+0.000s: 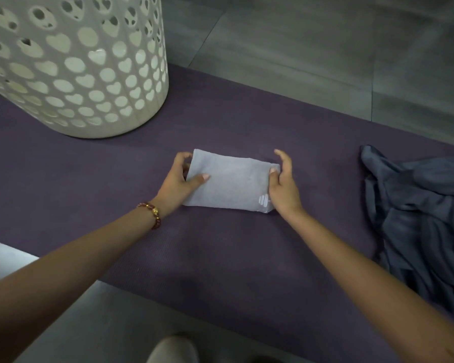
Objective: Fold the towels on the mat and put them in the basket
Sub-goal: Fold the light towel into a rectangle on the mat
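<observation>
I see a small grey folded towel (pixel 228 183) lying mid-mat (pixel 220 258), my left hand (pixel 180 183) and right hand (pixel 283 184) pinching its two short ends, thumbs on top. It looks soft, light and floppy; I'd lift by both ends toward the white basket (pixel 71 66), behind on the left

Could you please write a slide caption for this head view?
Both hands, left hand and right hand, grip a folded grey towel on the mat.

One head cam, wide-angle, looks fwd and steeply down, close over the mat (pixel 220 258); no 2nd view.
</observation>
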`<state>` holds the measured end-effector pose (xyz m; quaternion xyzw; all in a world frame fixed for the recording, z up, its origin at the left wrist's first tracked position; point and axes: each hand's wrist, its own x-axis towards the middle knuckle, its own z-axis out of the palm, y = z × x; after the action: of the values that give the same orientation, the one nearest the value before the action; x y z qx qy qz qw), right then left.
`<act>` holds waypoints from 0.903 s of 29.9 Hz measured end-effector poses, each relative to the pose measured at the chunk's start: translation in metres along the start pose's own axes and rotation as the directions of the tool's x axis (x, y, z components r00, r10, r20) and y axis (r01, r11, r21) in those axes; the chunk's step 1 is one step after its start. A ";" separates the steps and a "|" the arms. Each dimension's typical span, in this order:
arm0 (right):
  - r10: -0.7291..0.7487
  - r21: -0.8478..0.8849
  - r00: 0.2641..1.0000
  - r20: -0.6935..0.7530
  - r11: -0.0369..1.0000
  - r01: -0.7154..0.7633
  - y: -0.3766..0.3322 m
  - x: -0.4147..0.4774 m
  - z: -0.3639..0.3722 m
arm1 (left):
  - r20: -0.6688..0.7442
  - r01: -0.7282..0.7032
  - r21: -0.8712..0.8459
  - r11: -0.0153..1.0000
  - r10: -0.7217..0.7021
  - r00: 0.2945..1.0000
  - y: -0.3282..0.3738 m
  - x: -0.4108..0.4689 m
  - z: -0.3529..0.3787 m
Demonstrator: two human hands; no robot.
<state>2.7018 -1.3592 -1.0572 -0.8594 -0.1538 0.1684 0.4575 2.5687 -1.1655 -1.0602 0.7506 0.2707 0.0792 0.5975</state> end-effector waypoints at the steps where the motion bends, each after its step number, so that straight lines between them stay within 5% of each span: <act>1: -0.035 -0.020 0.999 0.030 0.999 0.035 -0.001 0.001 -0.003 | -0.014 -0.010 0.026 1.000 0.010 1.000 0.001 0.001 0.000; 6: -0.138 -0.004 0.989 0.046 0.990 0.138 -0.004 0.007 -0.006 | -0.115 -0.047 0.065 0.997 0.055 0.992 0.005 0.008 0.010; 11: -0.007 0.087 0.991 -0.131 0.996 0.019 -0.005 0.018 0.012 | -0.150 -0.067 0.145 0.987 0.089 0.985 -0.002 0.015 0.015; 20: 0.052 -0.082 0.988 -0.145 0.995 -0.064 -0.012 0.032 0.021 | -0.228 0.030 0.376 0.926 0.061 0.972 -0.004 0.028 0.017; 24: 0.118 -0.131 0.980 -0.158 0.982 -0.139 -0.016 0.035 0.022 | -0.320 0.159 0.633 0.757 0.069 0.945 0.009 0.027 0.018; 27: 0.141 -0.123 0.975 -0.173 0.979 -0.163 -0.015 0.036 0.023 | -0.106 -0.104 0.866 0.489 0.383 0.918 0.016 0.027 0.019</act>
<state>2.7222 -1.3194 -1.0615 -0.9088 -0.0608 0.1210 0.3946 2.6046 -1.1706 -1.0553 0.9557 0.2470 0.1297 0.0940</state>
